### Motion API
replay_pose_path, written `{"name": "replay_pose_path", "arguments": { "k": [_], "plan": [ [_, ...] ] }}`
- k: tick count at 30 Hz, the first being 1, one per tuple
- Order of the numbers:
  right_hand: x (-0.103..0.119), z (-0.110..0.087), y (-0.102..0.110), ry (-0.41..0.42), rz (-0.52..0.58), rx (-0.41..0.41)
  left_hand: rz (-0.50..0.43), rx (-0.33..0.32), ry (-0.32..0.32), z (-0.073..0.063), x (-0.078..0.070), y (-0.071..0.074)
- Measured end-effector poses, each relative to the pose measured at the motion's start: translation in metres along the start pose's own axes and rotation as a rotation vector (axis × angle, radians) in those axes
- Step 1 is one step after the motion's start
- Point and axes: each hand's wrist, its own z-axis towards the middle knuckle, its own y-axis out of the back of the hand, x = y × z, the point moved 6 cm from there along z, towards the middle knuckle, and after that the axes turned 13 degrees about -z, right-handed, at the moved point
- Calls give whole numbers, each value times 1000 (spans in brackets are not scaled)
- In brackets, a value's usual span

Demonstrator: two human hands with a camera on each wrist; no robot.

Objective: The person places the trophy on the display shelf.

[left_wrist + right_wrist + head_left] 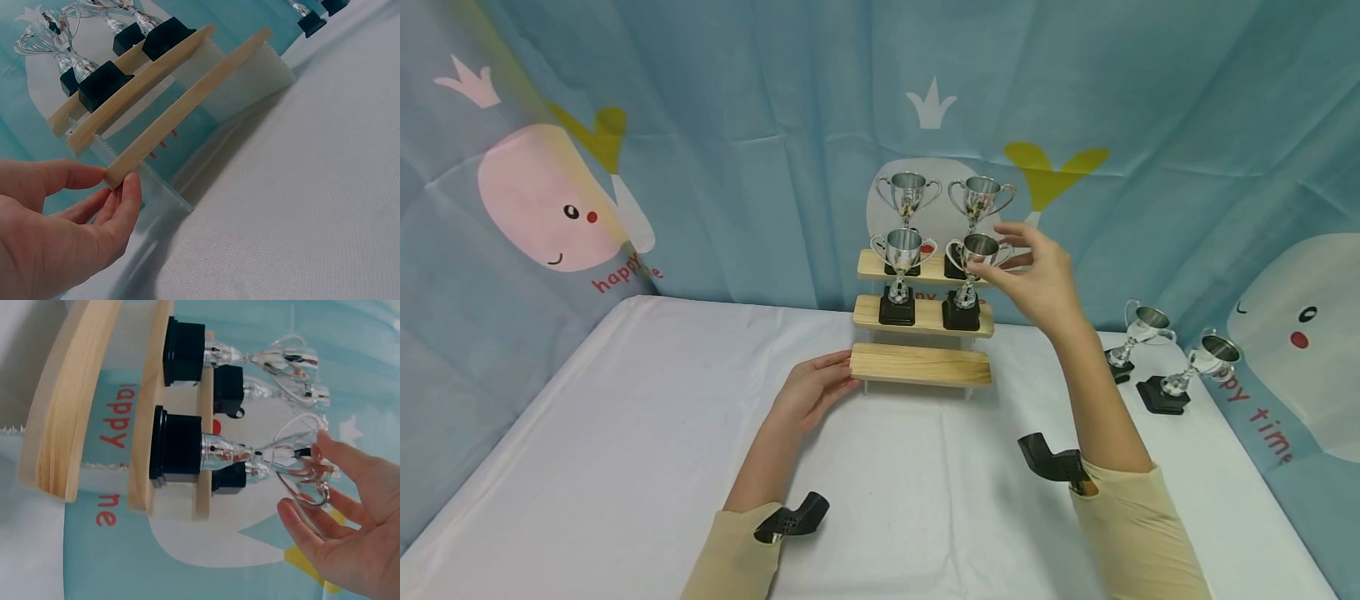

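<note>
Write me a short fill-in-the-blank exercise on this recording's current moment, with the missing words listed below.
1. The left hand grips one end of the wooden stand's ____ (top, middle or bottom) shelf.
2. The right hand holds a trophy whose base is on the ____ (top, middle or bottom) shelf.
3. In number, ____ trophies are on the stand altogether.
4. In the head view, two more trophies are to the ____ of the stand.

Missing words: bottom; middle; four; right

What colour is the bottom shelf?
Light brown wood; the bottom shelf shows best in the head view.
</note>
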Motion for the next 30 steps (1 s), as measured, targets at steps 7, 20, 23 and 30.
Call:
{"name": "replay_pose_path", "arguments": {
  "k": [7, 20, 23, 30],
  "plan": [
    [-3, -7, 9, 1, -2, 8, 3, -3, -8, 0, 0, 1],
    [-24, -26, 20, 17, -67, -1, 9, -3, -7, 0, 0, 1],
    [-31, -30, 23, 18, -86, -6, 12, -7, -4, 0, 0, 1],
    [-44, -40, 34, -5, -144, -35, 9, 3, -7, 0, 0, 1]
  ]
}}
